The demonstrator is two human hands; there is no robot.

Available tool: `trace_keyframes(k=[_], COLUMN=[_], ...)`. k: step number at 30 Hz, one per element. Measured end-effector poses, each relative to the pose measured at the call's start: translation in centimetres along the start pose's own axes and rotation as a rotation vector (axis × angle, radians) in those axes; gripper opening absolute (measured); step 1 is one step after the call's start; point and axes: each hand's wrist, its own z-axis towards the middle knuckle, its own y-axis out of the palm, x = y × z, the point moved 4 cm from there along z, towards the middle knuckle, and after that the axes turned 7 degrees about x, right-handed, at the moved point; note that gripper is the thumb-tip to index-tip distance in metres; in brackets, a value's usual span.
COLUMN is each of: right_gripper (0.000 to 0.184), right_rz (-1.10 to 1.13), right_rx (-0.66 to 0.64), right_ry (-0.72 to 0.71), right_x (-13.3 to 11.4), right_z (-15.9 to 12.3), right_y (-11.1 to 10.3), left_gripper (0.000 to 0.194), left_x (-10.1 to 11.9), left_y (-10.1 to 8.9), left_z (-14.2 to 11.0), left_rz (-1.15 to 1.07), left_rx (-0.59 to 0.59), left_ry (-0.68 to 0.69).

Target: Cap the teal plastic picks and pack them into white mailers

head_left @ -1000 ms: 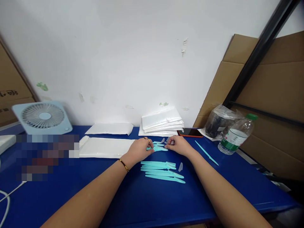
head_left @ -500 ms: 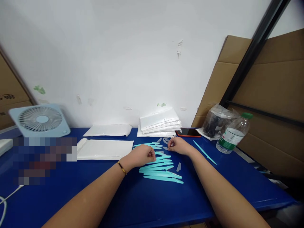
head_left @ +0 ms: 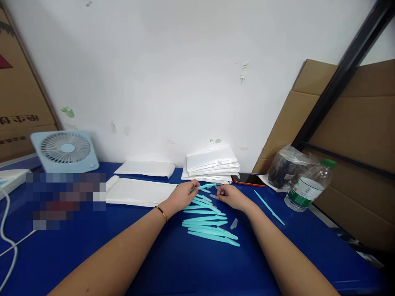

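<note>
My left hand point(head_left: 182, 195) is closed on a turquoise eyebrow razor point(head_left: 210, 186), whose far end points right toward my other hand. My right hand point(head_left: 231, 197) has its fingertips pinched together. Anything between them is too small to make out. Against these fingertips lies a clear blade cap point(head_left: 213, 196), and other caps are partly hidden behind them. Several more turquoise razors point(head_left: 212, 235) lie in a loose row on the blue table below my hands. One loose cap point(head_left: 233, 224) sits to their right, and a single razor point(head_left: 269, 207) lies farther right.
White padded packets point(head_left: 140, 191) lie left of my hands; a stack of them point(head_left: 212, 160) stands by the wall. A phone point(head_left: 248, 179), a bagged dark cup point(head_left: 279, 168) and a water bottle point(head_left: 306, 189) are at right. A blue fan point(head_left: 67, 149) stands at left.
My left hand has moved up and away from the row and now shows a razor in its fingers. The right hand stays by the caps, still pinched. The camera view has shifted slightly.
</note>
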Motion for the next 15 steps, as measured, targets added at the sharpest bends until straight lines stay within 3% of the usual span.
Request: trace_keyframes(k=[6,11,15], right_gripper=[0.007,0.015,0.018], right_rz=[0.002,0.159,0.225], right_rx=[0.004,0.088,0.074], right_ry=[-0.036,-0.021,-0.067], right_x=[-0.4,0.1,-0.3], right_z=[-0.3,-0.4,-0.7], right_y=[-0.7,-2.6,-3.5], left_gripper=[0.029,0.028,0.029], left_x=[0.2,-0.3,-0.4], left_y=[0.0,0.0,-0.1], left_z=[-0.2,0.0,0.0], left_rz=[0.043,0.066,0.077], left_rx=[-0.01,0.013,0.023], left_ry=[0.038,0.045,0.053])
